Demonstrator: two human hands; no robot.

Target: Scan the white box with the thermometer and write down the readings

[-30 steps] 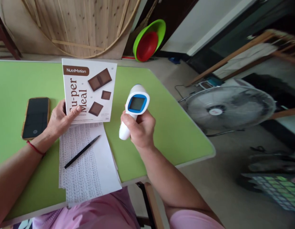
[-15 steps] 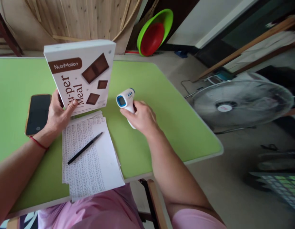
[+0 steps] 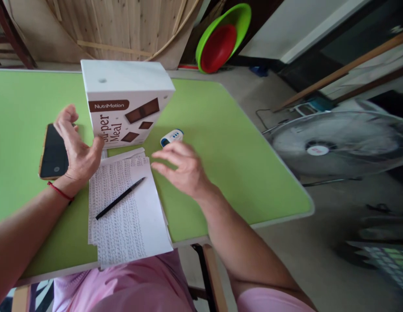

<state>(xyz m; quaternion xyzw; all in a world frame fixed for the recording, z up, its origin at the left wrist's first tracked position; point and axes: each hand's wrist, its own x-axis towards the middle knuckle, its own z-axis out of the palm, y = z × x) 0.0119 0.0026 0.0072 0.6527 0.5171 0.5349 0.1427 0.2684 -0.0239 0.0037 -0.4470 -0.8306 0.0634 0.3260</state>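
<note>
A white box with brown chocolate pictures (image 3: 136, 123) stands upright on the green table. Beside its lower left edge is my left hand (image 3: 79, 149), fingers spread, the thumb near the box front; whether the thumb touches it I cannot tell. A white and blue infrared thermometer (image 3: 172, 136) stands on the table to the right of the box, its lower part hidden. Just in front of it my right hand (image 3: 185, 169) is held with thumb and fingers apart and nothing between them. Handwritten sheets of paper (image 3: 149, 225) lie below both hands, with a black pen (image 3: 119, 198) across them.
A phone (image 3: 53, 151) lies on the green table (image 3: 247, 173), partly behind my left hand. Beyond the table's right edge stands a fan (image 3: 318, 149). Green and red basins (image 3: 219, 47) lean at the back, near a round wooden board (image 3: 123, 26).
My right hand has let go of the thermometer and drawn slightly back from it. My left hand has opened off the box, which now stands turned, showing more of its top.
</note>
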